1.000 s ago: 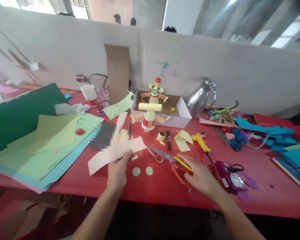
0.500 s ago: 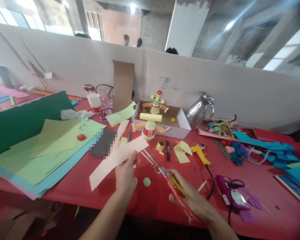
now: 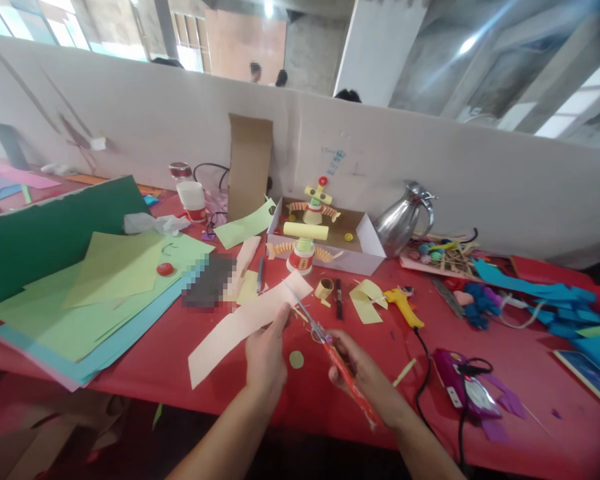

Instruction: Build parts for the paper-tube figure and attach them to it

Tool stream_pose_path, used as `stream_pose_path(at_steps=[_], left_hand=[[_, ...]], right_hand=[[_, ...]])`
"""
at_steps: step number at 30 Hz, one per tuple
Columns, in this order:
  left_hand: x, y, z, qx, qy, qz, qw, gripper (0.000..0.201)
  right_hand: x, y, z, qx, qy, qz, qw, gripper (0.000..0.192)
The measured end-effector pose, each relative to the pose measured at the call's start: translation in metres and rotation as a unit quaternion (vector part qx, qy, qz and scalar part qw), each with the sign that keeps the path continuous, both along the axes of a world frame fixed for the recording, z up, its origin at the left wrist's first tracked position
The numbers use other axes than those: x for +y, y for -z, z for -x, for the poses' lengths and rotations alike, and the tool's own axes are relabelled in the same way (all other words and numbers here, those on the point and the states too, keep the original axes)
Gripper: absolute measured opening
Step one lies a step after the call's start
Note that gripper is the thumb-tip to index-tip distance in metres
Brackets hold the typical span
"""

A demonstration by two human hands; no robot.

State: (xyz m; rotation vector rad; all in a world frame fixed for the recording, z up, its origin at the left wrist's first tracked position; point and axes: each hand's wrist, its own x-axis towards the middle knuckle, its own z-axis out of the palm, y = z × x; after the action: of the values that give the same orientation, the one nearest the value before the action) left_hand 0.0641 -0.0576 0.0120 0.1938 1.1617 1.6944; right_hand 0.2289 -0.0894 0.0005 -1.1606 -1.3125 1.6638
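Observation:
A long pale pink paper strip (image 3: 230, 331) is pinched near its right end by my left hand (image 3: 267, 357). My right hand (image 3: 363, 370) grips a pair of scissors (image 3: 341, 369) by the red handles, partly hidden by the fingers. The blades reach up and left, with their tips at the strip's right end. Just beyond stands a paper-cup figure (image 3: 301, 257) with a yellow rolled head and pleated paper arms. A second such figure (image 3: 314, 207) is by the white box behind it. Below the blades lies a round green paper piece (image 3: 296, 360).
Coloured paper sheets (image 3: 110, 287) are stacked at left beside a green board (image 3: 55, 247). A steel jug (image 3: 401, 220) stands behind a yellow glue gun (image 3: 403, 307), whose cord runs down the red table. Also there are a white box (image 3: 367, 250), paper roll (image 3: 325, 289) and black marker (image 3: 339, 299).
The strip and my left hand have moved right towards the scissors. The blades have closed up and now overlap the strip's right end; before, they were apart from it.

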Motion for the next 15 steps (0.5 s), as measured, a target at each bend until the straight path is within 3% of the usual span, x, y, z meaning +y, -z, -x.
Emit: stream_pose_path(at_steps=[6,9,12,15], left_hand=[[-0.001,0.004,-0.004,-0.006,0.003,0.0,1.0,0.034],[-0.002,0.007,0.006,0.028,0.015,0.002,1.0,0.033],[0.003,0.007,0.048,0.15,0.023,0.01,0.988,0.029],[0.018,0.003,0.118,0.328,0.036,0.1,0.939,0.028]], right_hand=[[0.011,0.034,-0.006,-0.062,0.027,-0.073,0.995,0.043],[0.012,0.036,-0.011,-0.123,0.014,-0.093,0.988,0.046],[0.006,0.021,-0.017,-0.21,0.0,-0.099,0.973,0.048],[-0.001,0.003,-0.026,-0.305,-0.013,-0.109,0.946,0.047]])
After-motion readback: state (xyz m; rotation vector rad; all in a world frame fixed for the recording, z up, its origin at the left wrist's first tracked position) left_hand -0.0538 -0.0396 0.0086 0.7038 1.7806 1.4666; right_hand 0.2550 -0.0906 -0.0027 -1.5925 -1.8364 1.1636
